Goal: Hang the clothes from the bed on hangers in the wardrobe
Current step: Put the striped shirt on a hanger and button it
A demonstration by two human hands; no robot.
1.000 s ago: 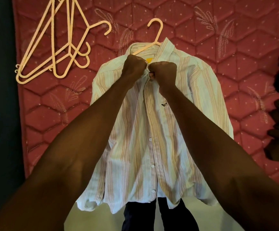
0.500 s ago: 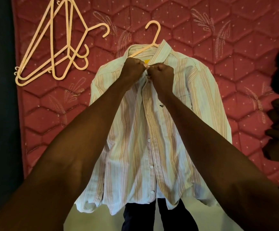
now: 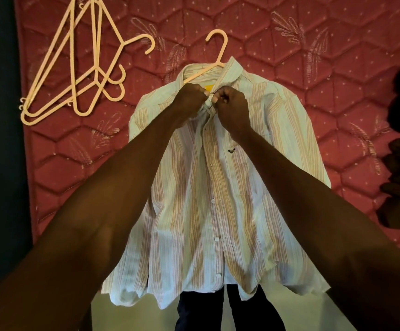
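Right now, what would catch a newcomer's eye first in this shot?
Centre frame, a striped shirt lies on a red quilted mattress, a pink hanger through its collar. The left hand and right hand pinch the collar. Spare hangers lie upper left.

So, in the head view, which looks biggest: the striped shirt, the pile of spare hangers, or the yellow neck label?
1. Pale striped button shirt
2. Pile of cream plastic hangers
3. Small yellow neck label

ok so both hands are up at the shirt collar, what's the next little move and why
Probably finish closing the top button. The left hand and right hand pinch the striped shirt at its collar, where the placket is still apart, and the hanger is already inside, so fastening should keep it from slipping off.
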